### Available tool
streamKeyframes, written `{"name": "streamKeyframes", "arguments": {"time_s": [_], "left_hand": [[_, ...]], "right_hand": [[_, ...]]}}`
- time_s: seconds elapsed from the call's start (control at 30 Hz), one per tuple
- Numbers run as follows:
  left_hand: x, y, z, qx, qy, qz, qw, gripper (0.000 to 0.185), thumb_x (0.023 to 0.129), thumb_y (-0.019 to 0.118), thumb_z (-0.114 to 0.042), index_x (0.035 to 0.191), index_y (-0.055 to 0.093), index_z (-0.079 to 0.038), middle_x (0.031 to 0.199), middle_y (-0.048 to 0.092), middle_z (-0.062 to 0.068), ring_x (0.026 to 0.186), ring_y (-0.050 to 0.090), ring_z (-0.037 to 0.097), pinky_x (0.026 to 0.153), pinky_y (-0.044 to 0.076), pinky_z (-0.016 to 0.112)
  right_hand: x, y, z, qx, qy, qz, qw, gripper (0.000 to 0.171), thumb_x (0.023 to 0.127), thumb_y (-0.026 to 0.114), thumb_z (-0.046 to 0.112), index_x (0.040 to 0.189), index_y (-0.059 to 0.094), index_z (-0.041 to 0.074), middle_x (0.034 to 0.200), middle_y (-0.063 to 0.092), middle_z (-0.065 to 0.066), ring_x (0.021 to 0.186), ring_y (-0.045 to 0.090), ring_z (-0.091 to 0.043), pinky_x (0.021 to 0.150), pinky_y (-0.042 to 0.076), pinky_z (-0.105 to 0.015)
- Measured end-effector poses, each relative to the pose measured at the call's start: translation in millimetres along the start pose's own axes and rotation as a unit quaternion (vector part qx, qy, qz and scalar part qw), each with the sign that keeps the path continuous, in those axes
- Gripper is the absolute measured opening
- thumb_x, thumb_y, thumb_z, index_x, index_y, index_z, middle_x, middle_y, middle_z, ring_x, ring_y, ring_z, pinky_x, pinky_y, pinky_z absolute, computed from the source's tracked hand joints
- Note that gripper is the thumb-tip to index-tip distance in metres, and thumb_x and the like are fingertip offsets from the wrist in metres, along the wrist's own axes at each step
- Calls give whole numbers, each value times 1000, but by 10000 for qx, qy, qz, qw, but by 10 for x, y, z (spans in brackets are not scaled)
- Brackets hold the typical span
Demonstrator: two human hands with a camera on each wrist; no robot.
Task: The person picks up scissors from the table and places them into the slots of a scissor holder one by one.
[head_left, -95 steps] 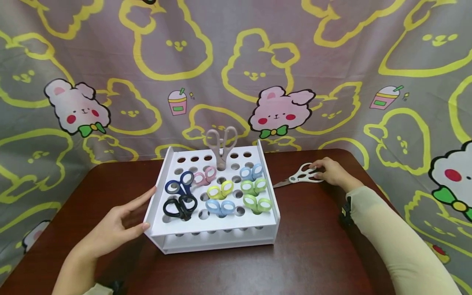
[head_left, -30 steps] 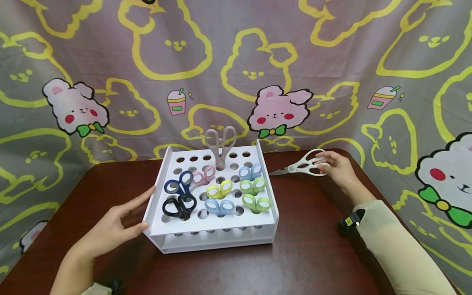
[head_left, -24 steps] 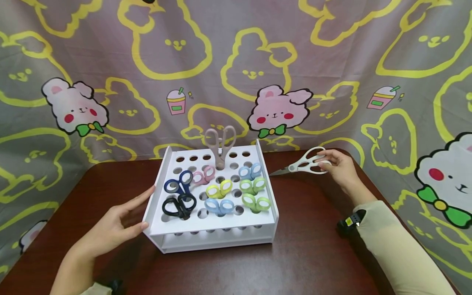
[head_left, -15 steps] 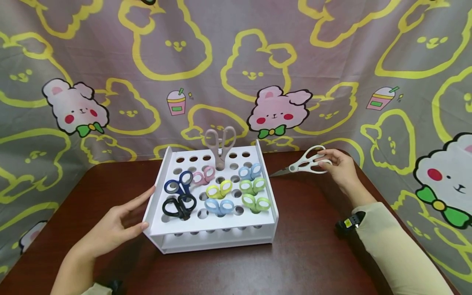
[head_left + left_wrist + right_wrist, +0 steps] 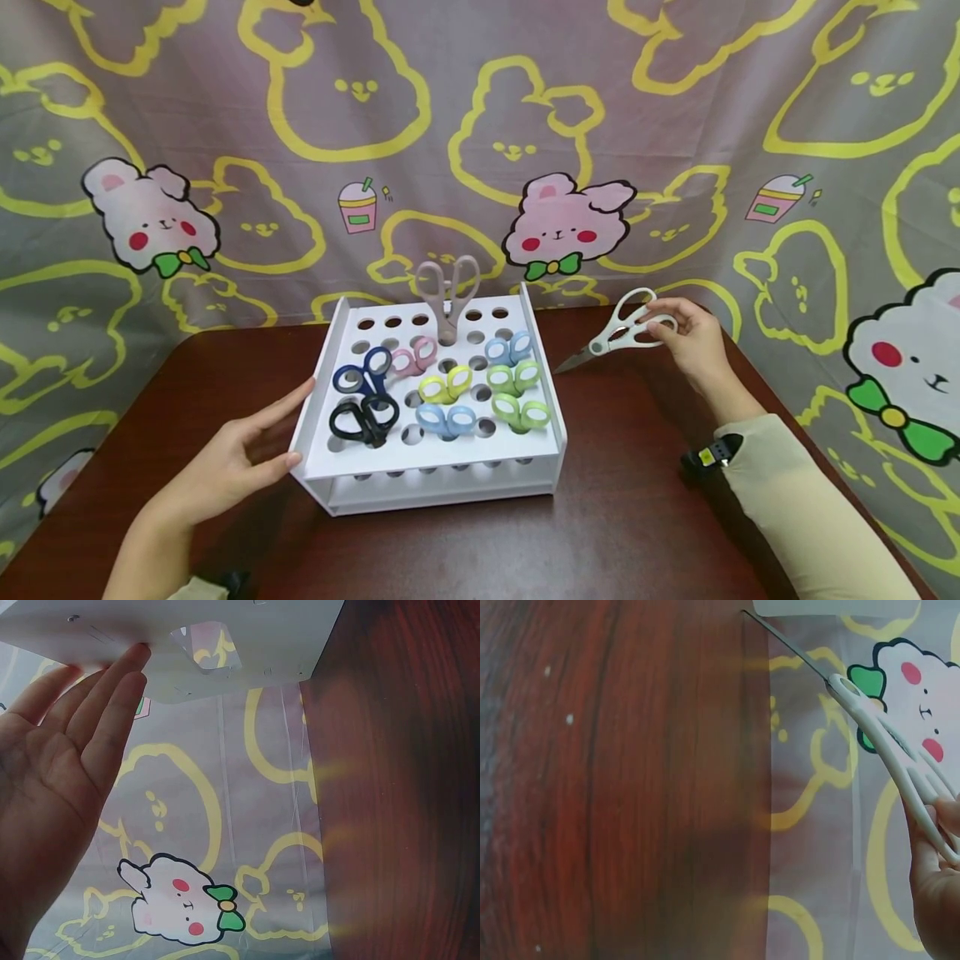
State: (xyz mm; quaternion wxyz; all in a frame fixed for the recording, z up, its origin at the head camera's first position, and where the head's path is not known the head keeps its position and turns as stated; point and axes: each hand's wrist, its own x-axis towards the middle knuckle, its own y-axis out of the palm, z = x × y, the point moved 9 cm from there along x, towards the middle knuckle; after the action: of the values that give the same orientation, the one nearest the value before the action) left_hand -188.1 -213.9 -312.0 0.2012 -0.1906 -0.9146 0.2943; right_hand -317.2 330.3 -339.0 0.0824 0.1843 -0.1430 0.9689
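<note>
Fingers (image 5: 660, 321) of the right hand (image 5: 693, 342) are pinching the white scissors (image 5: 618, 329) by the handle loops, above the table (image 5: 637, 500), right of the white rack (image 5: 442, 467).
From the head, blades are pointing down-left; the left hand (image 5: 225, 467) is lying flat against the rack. At the left wrist, straight fingers (image 5: 112, 690) are touching its wall (image 5: 187, 645). At the right wrist, the scissors (image 5: 877, 727) are looking slim and closed.

Even, bright light and a sharp head view with bowed edges; both wrist views are soft, with yellowish glare streaks.
</note>
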Motion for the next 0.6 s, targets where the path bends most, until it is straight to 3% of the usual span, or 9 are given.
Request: {"name": "streamKeyframes", "arguments": {"time_s": [0.13,0.3,0.6], "left_hand": [[-1,-3,12,48,-100,-10,9999,78,87,70,1,155,35,-13,151,38,-27,123,48,-13,86,51,12],[1,0,20,39,-148,-3,9999,78,87,70,1,155,35,-13,150,38,-28,123,48,-13,86,51,13],[-1,-2,16,40,-15,-1,10000,78,87,70,2,155,35,-12,152,38,-25,124,48,-12,86,51,12]], "right_hand": [[-12,21,90,477,-232,-40,9986,26,90,65,-8,115,62,-7,86,73,17,70,61,-1,60,44,-10],[-17,46,131,1428,-249,-8,9894,28,88,62,-16,114,59,-4,88,74,7,80,69,-2,69,54,-11],[-10,44,182,1419,-24,-172,9897,30,90,62,-12,118,63,-1,88,76,8,79,69,-1,67,54,-12]]}}
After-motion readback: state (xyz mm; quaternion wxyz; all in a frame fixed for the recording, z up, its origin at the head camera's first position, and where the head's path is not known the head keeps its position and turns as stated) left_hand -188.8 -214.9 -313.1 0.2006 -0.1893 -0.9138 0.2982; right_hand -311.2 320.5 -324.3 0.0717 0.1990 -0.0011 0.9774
